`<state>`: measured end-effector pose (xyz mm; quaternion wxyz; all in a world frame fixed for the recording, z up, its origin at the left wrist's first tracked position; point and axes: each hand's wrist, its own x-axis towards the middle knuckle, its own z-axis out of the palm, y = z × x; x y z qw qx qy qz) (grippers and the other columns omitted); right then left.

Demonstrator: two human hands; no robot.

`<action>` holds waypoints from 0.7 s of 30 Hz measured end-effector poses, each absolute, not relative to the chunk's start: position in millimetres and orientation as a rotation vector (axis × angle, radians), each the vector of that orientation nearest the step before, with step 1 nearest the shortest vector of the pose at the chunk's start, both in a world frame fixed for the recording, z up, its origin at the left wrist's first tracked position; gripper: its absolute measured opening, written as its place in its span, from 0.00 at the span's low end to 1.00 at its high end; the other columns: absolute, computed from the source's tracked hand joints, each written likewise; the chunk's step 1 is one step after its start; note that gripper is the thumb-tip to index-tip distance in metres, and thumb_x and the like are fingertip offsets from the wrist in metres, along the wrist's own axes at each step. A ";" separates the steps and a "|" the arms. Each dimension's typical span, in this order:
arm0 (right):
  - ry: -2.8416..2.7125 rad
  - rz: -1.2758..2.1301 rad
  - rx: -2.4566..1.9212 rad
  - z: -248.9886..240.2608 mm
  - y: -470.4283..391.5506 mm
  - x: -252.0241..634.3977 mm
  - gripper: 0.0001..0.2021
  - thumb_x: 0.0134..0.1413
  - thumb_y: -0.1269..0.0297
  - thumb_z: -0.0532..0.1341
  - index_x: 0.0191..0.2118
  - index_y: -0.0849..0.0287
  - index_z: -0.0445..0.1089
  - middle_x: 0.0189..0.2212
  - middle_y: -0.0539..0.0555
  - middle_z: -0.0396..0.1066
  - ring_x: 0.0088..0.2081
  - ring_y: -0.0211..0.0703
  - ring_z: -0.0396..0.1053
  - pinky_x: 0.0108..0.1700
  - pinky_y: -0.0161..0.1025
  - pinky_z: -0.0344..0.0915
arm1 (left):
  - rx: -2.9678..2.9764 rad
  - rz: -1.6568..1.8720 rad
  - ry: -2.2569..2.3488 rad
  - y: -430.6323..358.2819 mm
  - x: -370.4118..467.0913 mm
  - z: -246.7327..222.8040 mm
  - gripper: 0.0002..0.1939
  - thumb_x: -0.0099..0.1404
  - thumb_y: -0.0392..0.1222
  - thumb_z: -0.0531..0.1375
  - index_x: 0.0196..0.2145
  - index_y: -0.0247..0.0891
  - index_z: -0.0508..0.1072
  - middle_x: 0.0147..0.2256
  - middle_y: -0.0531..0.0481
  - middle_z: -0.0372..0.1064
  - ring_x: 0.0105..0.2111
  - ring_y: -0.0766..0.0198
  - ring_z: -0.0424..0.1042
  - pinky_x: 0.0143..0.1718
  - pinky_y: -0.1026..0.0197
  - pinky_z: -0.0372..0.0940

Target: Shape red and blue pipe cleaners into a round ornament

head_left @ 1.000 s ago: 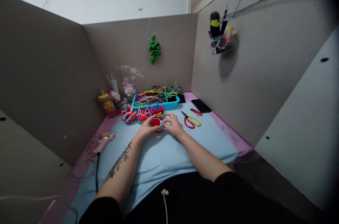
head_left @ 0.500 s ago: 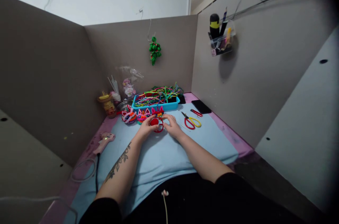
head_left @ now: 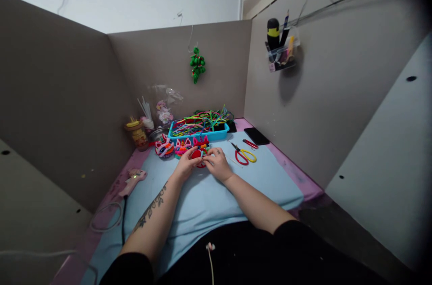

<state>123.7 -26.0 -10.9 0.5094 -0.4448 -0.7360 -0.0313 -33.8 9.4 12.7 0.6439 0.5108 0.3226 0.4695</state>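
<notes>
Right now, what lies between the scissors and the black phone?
A small red tool lies between the scissors and the black phone, as the head view shows.

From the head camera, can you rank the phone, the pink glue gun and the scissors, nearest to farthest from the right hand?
From the right hand:
1. Scissors, just to its right
2. Phone, farther right and back
3. Glue gun, far left side

Scissors [head_left: 245, 155] before phone [head_left: 256, 135], stems [head_left: 204, 121] in tray [head_left: 199, 135]
</notes>
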 end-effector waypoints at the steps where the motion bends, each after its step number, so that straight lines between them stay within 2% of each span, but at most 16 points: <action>1: -1.779 -0.077 -1.087 -11.4 -25.9 123.3 0.06 0.52 0.67 0.60 0.32 0.54 0.76 0.34 0.57 0.66 0.42 0.49 0.59 0.47 0.49 0.60 | 1.170 1.070 0.735 9.6 -33.2 11.6 0.43 0.42 0.36 0.70 0.56 0.33 0.62 0.30 0.52 0.70 0.26 0.69 0.68 0.31 0.64 0.62; 4: -1.758 -0.052 -1.119 -13.5 -25.0 122.1 0.07 0.50 0.69 0.60 0.32 0.54 0.76 0.37 0.57 0.65 0.45 0.50 0.58 0.49 0.51 0.59 | 1.201 1.079 0.748 11.7 -32.7 7.3 0.43 0.43 0.38 0.70 0.57 0.32 0.61 0.31 0.51 0.70 0.26 0.69 0.67 0.31 0.64 0.62; 8: -1.730 0.006 -1.104 -17.1 -22.6 119.7 0.07 0.46 0.70 0.60 0.33 0.55 0.75 0.47 0.58 0.62 0.52 0.53 0.56 0.54 0.54 0.56 | 1.233 1.091 0.721 14.9 -33.6 4.0 0.43 0.44 0.40 0.70 0.57 0.32 0.60 0.31 0.51 0.69 0.26 0.69 0.67 0.30 0.64 0.63; 12: -1.719 0.161 -1.092 -19.8 -21.7 116.7 0.08 0.48 0.71 0.58 0.34 0.58 0.72 0.52 0.60 0.58 0.54 0.51 0.58 0.56 0.52 0.58 | 1.239 1.089 0.718 15.4 -34.3 5.6 0.43 0.44 0.41 0.70 0.57 0.33 0.59 0.32 0.50 0.70 0.27 0.67 0.68 0.32 0.62 0.64; 18: -1.594 0.168 -1.052 -15.7 -24.1 118.7 0.11 0.51 0.70 0.56 0.42 0.58 0.66 0.47 0.60 0.61 0.53 0.48 0.59 0.57 0.49 0.57 | 1.278 1.109 0.738 13.3 -34.0 8.0 0.42 0.44 0.39 0.69 0.57 0.33 0.61 0.31 0.50 0.70 0.28 0.67 0.68 0.33 0.63 0.64; 21: -1.553 0.135 -1.091 -15.4 -22.0 121.7 0.13 0.52 0.69 0.56 0.45 0.57 0.66 0.46 0.60 0.61 0.52 0.48 0.60 0.56 0.50 0.57 | 1.326 1.073 0.722 11.7 -33.2 7.4 0.41 0.44 0.39 0.70 0.56 0.33 0.62 0.35 0.48 0.70 0.30 0.66 0.68 0.33 0.63 0.64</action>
